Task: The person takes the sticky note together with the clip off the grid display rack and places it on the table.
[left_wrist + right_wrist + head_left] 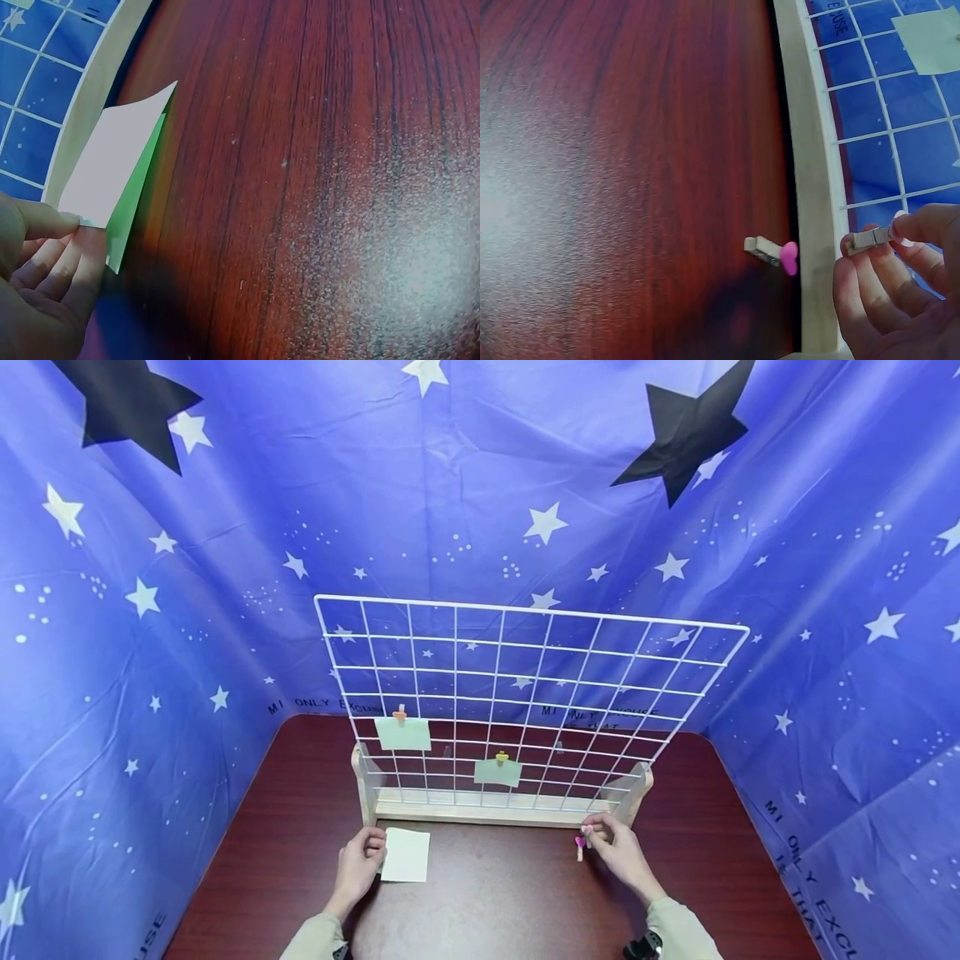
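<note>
My left hand (358, 867) pinches a pale paper note (407, 857) by its left edge, thumb on top. In the left wrist view a green sheet (133, 202) shows behind the pale one, slanting apart from it. At the front right of the wire grid, my right hand (618, 853) holds a small wooden clothespin (870, 240) between thumb and fingers; the thumb partly covers its pale pink decoration. Close beside that hand, another clothespin with a bright pink heart (765, 250) lies on the table.
A white wire grid (502, 675) stands tilted in a wooden base (480, 814) across the table (487, 902). Two green notes hang on it: one under an orange-topped clip (400, 716), one under a yellow-topped clip (502, 758). Blue star-printed cloth (480, 485) surrounds the table.
</note>
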The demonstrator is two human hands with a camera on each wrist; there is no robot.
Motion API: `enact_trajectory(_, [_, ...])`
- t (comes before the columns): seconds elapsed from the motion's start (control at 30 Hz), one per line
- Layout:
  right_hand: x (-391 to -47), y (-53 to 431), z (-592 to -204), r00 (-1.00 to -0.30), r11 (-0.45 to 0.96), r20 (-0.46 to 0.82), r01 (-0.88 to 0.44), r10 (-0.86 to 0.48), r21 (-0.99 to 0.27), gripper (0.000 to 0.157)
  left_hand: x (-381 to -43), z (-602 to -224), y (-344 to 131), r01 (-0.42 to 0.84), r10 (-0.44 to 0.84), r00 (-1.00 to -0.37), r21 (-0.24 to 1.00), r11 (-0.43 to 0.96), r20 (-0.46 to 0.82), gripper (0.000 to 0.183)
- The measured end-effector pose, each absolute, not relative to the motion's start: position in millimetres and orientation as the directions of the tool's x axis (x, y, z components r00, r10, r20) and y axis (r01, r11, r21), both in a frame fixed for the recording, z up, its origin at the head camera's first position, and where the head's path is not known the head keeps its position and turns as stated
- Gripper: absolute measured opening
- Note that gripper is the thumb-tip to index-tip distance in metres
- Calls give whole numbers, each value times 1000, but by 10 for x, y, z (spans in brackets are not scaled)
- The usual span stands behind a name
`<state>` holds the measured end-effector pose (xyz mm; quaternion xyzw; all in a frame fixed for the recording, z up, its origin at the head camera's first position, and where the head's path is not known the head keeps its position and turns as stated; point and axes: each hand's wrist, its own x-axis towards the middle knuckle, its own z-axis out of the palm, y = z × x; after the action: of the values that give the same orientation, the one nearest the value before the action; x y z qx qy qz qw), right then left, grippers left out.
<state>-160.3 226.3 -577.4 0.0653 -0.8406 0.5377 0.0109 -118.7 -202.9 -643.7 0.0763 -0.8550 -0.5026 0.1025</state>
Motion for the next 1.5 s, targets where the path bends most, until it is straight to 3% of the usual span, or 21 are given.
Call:
enact_trajectory(0.2, [-1642,2348,-6067,-998,484,48,-60,-36,-873,8,-1184,-6448,-2047,-45,-242,-967,875,483,84,20])
enact_trajectory(0.7, [-1559,2393,-6196,-998,659,59,-38,10,-751,7,-1145,-6394,-2075,-45,-263,-960,873,485,96,23])
enact_trajectory(1.5, [-1606,2358,-6291,-996,719,93,-65,0,-692,4,-1097,-6316,-2132,-19,-295,-953,951,308,76,23])
